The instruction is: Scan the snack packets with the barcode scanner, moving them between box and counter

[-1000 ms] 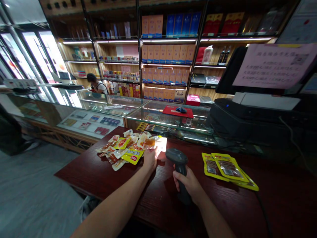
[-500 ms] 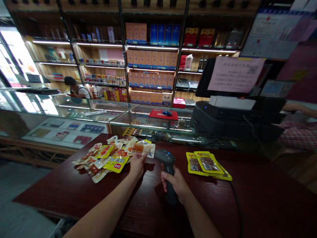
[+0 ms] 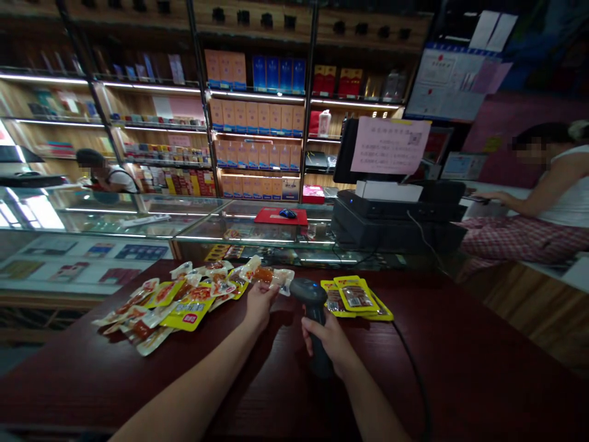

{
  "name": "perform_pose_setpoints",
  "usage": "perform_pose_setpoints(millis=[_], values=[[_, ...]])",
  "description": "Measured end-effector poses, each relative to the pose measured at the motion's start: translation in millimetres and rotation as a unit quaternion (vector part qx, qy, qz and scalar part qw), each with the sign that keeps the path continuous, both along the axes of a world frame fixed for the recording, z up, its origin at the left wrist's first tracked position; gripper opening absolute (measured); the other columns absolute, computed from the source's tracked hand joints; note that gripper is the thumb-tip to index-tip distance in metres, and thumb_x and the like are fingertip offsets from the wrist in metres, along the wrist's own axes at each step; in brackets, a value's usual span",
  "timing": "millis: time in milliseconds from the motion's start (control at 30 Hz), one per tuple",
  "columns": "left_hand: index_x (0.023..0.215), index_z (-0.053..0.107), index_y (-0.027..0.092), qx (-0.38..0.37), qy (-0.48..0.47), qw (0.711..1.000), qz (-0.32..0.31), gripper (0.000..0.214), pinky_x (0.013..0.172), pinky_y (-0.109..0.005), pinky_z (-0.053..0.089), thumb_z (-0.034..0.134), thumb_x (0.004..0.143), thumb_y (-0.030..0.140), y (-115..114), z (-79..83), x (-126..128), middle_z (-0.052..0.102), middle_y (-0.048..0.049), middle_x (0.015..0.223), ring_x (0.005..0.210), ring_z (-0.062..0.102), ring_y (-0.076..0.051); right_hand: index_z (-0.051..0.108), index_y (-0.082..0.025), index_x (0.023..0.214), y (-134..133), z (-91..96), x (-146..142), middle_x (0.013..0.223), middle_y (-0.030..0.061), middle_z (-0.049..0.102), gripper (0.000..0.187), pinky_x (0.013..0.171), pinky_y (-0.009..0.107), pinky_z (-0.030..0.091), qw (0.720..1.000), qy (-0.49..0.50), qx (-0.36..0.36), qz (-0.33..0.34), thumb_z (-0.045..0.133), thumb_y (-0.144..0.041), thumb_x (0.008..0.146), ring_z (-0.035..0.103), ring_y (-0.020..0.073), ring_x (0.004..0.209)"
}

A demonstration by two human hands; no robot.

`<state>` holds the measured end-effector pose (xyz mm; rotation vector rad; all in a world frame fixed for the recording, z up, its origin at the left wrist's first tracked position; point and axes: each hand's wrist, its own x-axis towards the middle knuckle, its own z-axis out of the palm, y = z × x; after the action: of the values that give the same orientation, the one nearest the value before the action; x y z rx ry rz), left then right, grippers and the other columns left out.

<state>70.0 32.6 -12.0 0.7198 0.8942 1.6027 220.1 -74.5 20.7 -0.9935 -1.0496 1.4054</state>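
My left hand (image 3: 260, 305) is closed on a clear-and-white snack packet (image 3: 281, 279) with brown food inside, raised a little above the table. In my right hand (image 3: 327, 337) is a dark grey barcode scanner (image 3: 309, 293), its handle upright and its head turned toward the packet. To the left lies a loose pile of snack packets (image 3: 150, 331), some clear and some yellow, such as the large yellow packet (image 3: 186, 314). Right of the scanner, several yellow packets (image 3: 354, 296) with dark strips inside overlap on the table.
A dark red wooden table (image 3: 257, 393) carries everything. Behind it are a glass display counter (image 3: 216, 227), a red mouse pad (image 3: 267, 216) and a monitor (image 3: 345, 150) with a pink notice. A black cable (image 3: 411, 359) runs down the right side. One person (image 3: 552, 190) sits at right, another (image 3: 108, 175) at back left.
My view has turned to the right, bringing the seated person into sight. My left hand has drawn the packet away from the pile, toward the scanner head.
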Motion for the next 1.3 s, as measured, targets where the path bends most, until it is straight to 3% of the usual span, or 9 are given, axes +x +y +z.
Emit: perform_pose_setpoints(millis=[167,400,533,633,767,933,1033,1167,1300], values=[[0.061,0.042,0.017,0.007,-0.003,0.999,-0.049,0.045,0.052,-0.021,0.044,0.081,0.040,0.025,1,4.9,35,0.054,0.0061,0.050,0.048,0.053,-0.008,0.047,-0.019,0.093,-12,9.9,15,0.050,-0.0086,0.055,0.044,0.032,0.018,0.038,0.999,-0.013,-0.001,-0.042,0.072,-0.039,0.063,0.046,0.0078,0.035],[0.059,0.041,0.017,-0.024,0.031,0.985,-0.168,0.037,0.042,-0.017,0.035,0.074,0.042,0.017,6,-0.4,122,0.047,0.0083,0.042,0.037,0.045,-0.006,0.049,-0.020,0.085,-34,15.2,52,0.048,-0.0085,0.055,0.042,0.033,0.018,0.040,0.992,-0.026,0.009,-0.123,0.074,-0.043,0.062,0.046,0.0075,0.034],[0.063,0.047,0.016,-0.045,0.064,0.969,-0.235,0.032,0.047,-0.022,0.042,0.075,0.046,0.016,9,-3.7,162,0.053,0.0046,0.048,0.043,0.052,-0.009,0.049,-0.019,0.081,-44,14.3,80,0.048,-0.0077,0.054,0.042,0.032,0.018,0.039,0.986,-0.026,0.007,-0.167,0.076,-0.044,0.060,0.047,0.0080,0.036],[0.064,0.052,0.015,-0.066,0.141,0.950,-0.271,0.025,0.053,-0.026,0.047,0.074,0.052,0.017,10,-1.0,182,0.058,0.0009,0.054,0.050,0.057,-0.013,0.048,-0.020,0.077,-48,13.8,96,0.050,-0.0074,0.055,0.043,0.033,0.018,0.041,0.981,-0.017,0.005,-0.194,0.078,-0.044,0.058,0.047,0.0078,0.037],[0.069,0.058,0.015,-0.072,0.316,0.919,-0.225,0.019,0.060,-0.029,0.048,0.073,0.058,0.019,13,7.7,190,0.061,-0.0019,0.058,0.059,0.062,-0.018,0.047,-0.020,0.075,-52,15.0,107,0.050,-0.0074,0.055,0.041,0.034,0.019,0.040,0.976,-0.010,0.015,-0.216,0.078,-0.043,0.060,0.046,0.0074,0.036],[0.081,0.067,0.012,0.029,0.537,0.837,-0.102,0.028,0.073,-0.028,0.044,0.073,0.064,0.034,14,20.6,168,0.069,-0.0132,0.084,0.083,0.063,-0.023,0.049,-0.019,0.073,-53,18.1,104,0.050,-0.0062,0.055,0.039,0.034,0.020,0.039,0.978,-0.019,0.014,-0.207,0.077,-0.042,0.061,0.046,0.0079,0.036],[0.080,0.068,0.013,0.058,0.552,0.828,-0.078,0.027,0.070,-0.028,0.044,0.065,0.072,0.039,14,23.7,132,0.068,-0.0123,0.082,0.077,0.062,-0.021,0.049,-0.019,0.070,-51,17.0,97,0.048,-0.0059,0.054,0.039,0.035,0.021,0.039,0.982,-0.026,-0.007,-0.189,0.078,-0.043,0.059,0.047,0.0088,0.036],[0.082,0.067,0.016,0.098,0.561,0.822,-0.008,0.019,0.071,-0.028,0.043,0.064,0.072,0.031,14,23.5,46,0.067,-0.0079,0.082,0.075,0.060,-0.018,0.052,-0.019,0.077,-42,13.5,78,0.051,-0.0049,0.057,0.043,0.034,0.021,0.039,0.984,-0.021,-0.011,-0.178,0.080,-0.044,0.056,0.048,0.0095,0.037],[0.082,0.067,0.017,0.078,0.617,0.775,0.111,0.017,0.081,-0.031,0.041,0.065,0.070,0.029,11,28.3,-56,0.066,-0.0085,0.088,0.084,0.059,-0.021,0.052,-0.019,0.075,-30,13.5,48,0.052,-0.0049,0.056,0.041,0.035,0.021,0.040,0.991,-0.025,-0.010,-0.132,0.079,-0.044,0.057,0.049,0.0099,0.039]])
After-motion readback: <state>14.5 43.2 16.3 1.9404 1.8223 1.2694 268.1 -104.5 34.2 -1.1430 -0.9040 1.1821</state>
